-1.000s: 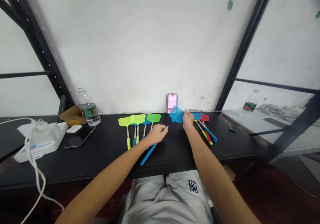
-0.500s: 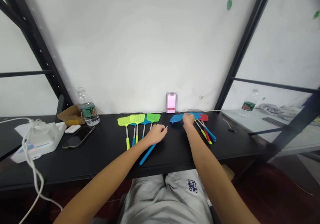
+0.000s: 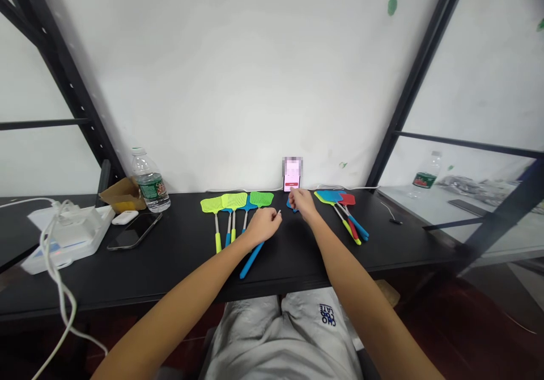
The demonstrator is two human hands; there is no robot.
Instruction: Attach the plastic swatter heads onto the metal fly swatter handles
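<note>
**What is the big stuff here?**
A white wall (image 3: 212, 85) stands behind a long black table (image 3: 178, 261), with black shelf posts (image 3: 72, 91) on the left side. Two groups of fly swatters (image 3: 225, 203) (image 3: 335, 201) lie on the table, green and blue ones on the left and blue and red ones on the right.

**Where are the hands?**
Both are in the gap between the groups. The left hand (image 3: 262, 226) is closed around a thin metal stick (image 3: 279, 214) that has a blue handle (image 3: 251, 260). The right hand (image 3: 302, 203) is down on a blue fly swatter head (image 3: 289, 204), but I can't tell if it is pinching.

**Which way does that long piece lie?**
It slants across the table. The handle end is near the person, and the metal tip points up and right toward the blue head. The right hand is nearer the head.

**Can you read anything?**
Not much. The phone (image 3: 291, 176) is blurred. The water bottle (image 3: 150, 184) has a green label, but it is too small to read. The shorts (image 3: 327, 315) have upside-down letters that look like "CHO" and "LATE."
</note>
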